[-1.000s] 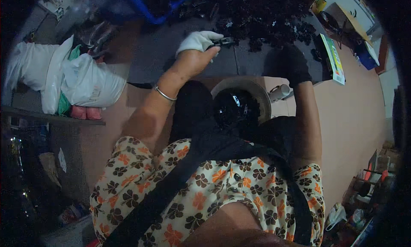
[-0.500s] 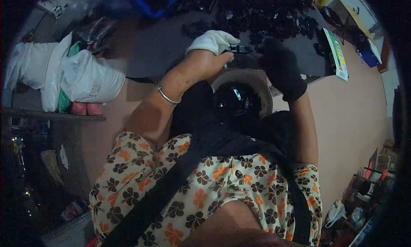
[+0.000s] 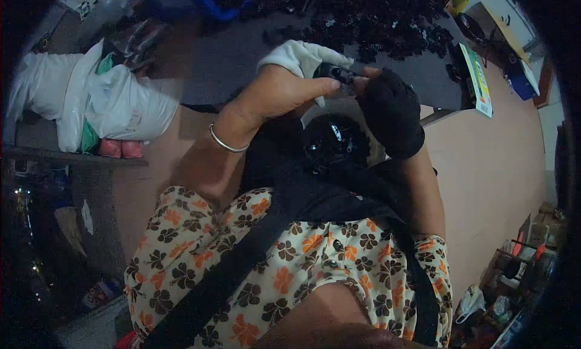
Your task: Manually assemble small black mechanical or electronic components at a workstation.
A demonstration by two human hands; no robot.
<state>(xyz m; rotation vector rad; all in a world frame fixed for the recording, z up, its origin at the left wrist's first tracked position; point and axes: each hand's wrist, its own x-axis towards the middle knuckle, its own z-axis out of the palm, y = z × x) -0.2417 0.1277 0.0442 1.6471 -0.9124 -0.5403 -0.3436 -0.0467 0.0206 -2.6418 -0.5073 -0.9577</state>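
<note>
A small dark part (image 3: 341, 74), glossy and too small to name, is pinched in my left hand (image 3: 295, 75), whose fingers wear a white glove while the thumb is bare. My right hand (image 3: 390, 113), in a black glove with bare fingertips, grips the part's right end. Both hands meet just over the near edge of the dark table (image 3: 221, 65). Below them, between my knees, stands a round pale-rimmed bucket (image 3: 313, 114) with shiny black pieces (image 3: 336, 144) inside.
Many loose black parts (image 3: 387, 34) lie heaped across the far table. A green and white packet (image 3: 475, 80) sits at its right edge. To the left, white plastic bags (image 3: 130, 110) rest on a shelf (image 3: 72, 155). A blue looped thing (image 3: 224, 7) is at the back.
My right hand has come left and nearer, and its fingertips now touch the small dark part. My left hand keeps its hold, with the part tilted a little differently.
</note>
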